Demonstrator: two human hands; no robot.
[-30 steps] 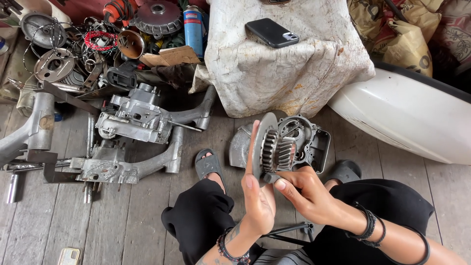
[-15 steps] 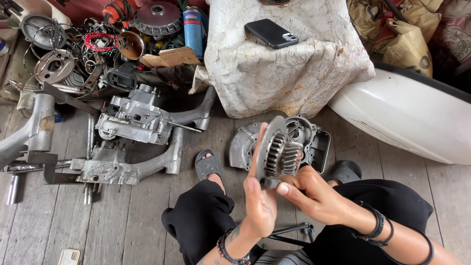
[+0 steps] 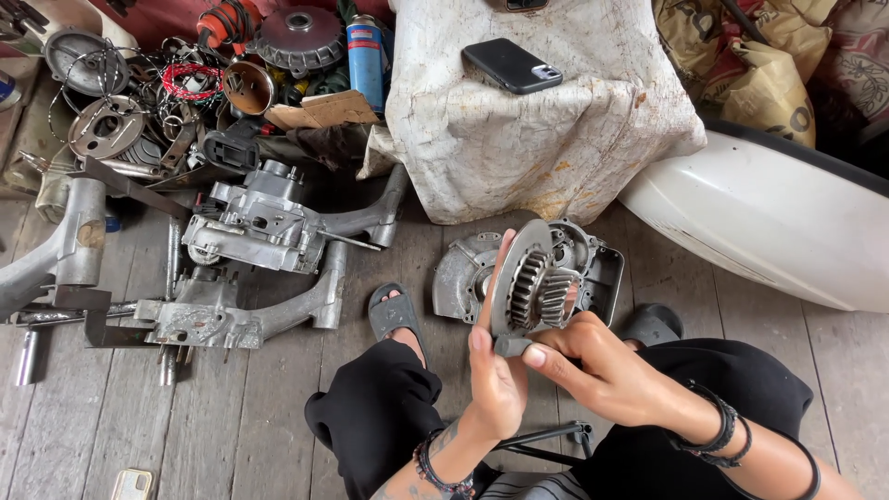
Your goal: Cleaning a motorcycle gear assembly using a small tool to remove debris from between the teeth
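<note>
The left hand (image 3: 495, 375) is standing edge-on with its fingers stretched up flat against the back of a grey gear assembly (image 3: 535, 287), bracing its round plate rather than curling around it. The right hand (image 3: 600, 370) is closing its thumb and fingers on the assembly's short dark shaft end (image 3: 511, 346) and lower gear teeth, so both hands are carrying the part above the person's lap. The gear assembly is sitting tilted, its toothed wheels facing right, in front of a grey metal housing (image 3: 593, 268) that is lying on the wooden floor (image 3: 241, 426) just beyond the knees. A dark sandal (image 3: 394, 310) is showing beside the left knee. Further left, two grey engine castings (image 3: 264, 227) are lying on the planks beneath a heap of metal parts. Ahead, a dark phone (image 3: 511, 65) is resting on a stained white sack (image 3: 546, 139), and a white curved panel (image 3: 769, 218) is lying to the right.
</note>
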